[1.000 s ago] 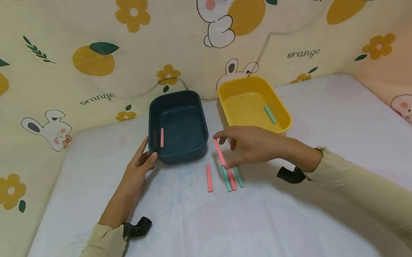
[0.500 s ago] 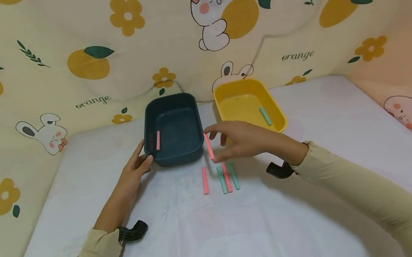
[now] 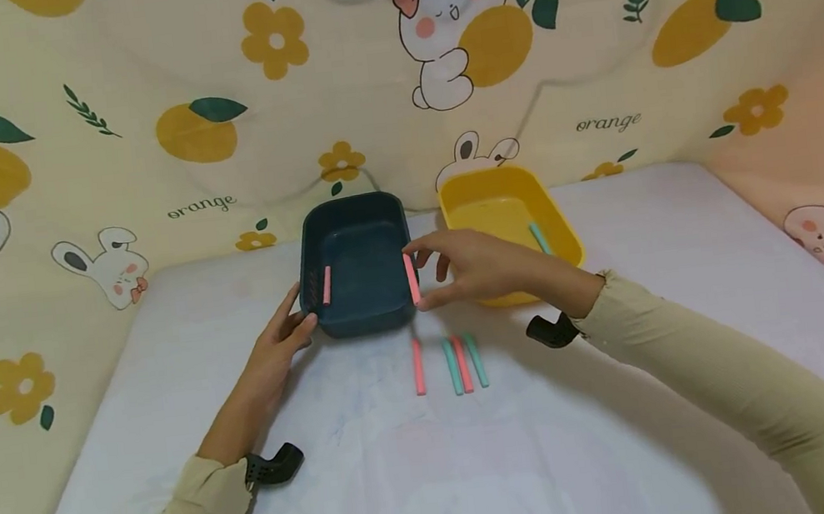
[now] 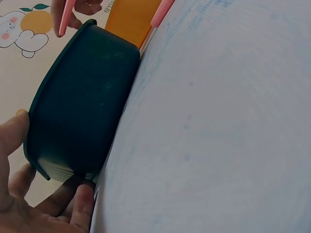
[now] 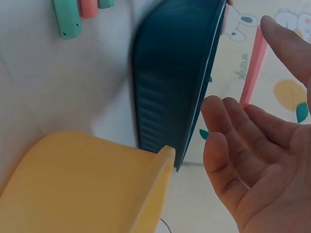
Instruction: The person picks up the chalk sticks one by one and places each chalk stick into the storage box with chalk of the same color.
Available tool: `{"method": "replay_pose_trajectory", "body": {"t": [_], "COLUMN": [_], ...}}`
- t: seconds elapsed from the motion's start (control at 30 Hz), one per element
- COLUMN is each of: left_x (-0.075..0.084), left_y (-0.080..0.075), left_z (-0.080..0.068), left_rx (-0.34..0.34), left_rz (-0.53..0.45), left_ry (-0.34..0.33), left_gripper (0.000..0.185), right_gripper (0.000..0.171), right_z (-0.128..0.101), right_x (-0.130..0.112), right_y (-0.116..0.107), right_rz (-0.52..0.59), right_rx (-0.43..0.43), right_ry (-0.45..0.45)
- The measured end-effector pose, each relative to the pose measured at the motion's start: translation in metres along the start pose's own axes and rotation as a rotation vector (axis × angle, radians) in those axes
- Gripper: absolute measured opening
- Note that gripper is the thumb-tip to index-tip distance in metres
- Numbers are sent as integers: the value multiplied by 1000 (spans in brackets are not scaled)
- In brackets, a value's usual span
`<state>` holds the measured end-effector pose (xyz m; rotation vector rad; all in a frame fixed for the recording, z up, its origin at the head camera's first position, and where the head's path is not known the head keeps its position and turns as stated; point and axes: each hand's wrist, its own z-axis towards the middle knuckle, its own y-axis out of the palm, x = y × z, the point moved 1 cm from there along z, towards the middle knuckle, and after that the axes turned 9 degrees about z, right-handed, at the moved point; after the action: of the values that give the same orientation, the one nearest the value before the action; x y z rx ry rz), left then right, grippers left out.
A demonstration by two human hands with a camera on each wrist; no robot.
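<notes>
Pink stick (image 3: 411, 279) pinched by the right hand (image 3: 475, 267) over the near right rim of the dark blue bin (image 3: 358, 264), which is steadied at its left corner by the left hand's (image 3: 272, 360) grip; four sticks (image 3: 449, 364) are left lying on the table (image 3: 622, 386) just before the bin.

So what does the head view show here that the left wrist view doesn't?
Only the head view shows the inside of the dark blue tub with a pink stick lying in it, the green stick in the yellow tub, and four sticks on the table. Only the left wrist view shows the blue tub's outer wall close up, with the left hand gripping its end. Both show the right hand pinching a held pink stick at the tub's rim.
</notes>
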<state>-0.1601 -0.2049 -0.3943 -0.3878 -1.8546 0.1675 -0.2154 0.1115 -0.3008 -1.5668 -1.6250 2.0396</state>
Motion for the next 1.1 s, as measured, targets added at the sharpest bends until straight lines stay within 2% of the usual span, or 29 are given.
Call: {"method": "replay_pose_trajectory", "body": {"t": [0.23,0.43,0.77,0.93,1.1], "left_x": [0,3,3,2,-2], "left_y": [7,11,1,2,2], "left_z": [8,12,9,6,2], "left_rx": [-9,-20,13,26,26], "left_rz": [28,37,29,22,5], "left_ry": [16,21,6,-27,-30], "left_gripper": [67,66,67,68,69], "right_gripper": [84,82,81,81,81], "right_z": [7,25,62,70,77], "right_x": [5,2,-12,-15,-19], "right_y": [-1,-2,3,7,11], "right_rz": [3,-9,-32,-23,-15], "right_rx": [16,31,-10,-26,-36], "right_ry": [10,11,-45,-40,-41]}}
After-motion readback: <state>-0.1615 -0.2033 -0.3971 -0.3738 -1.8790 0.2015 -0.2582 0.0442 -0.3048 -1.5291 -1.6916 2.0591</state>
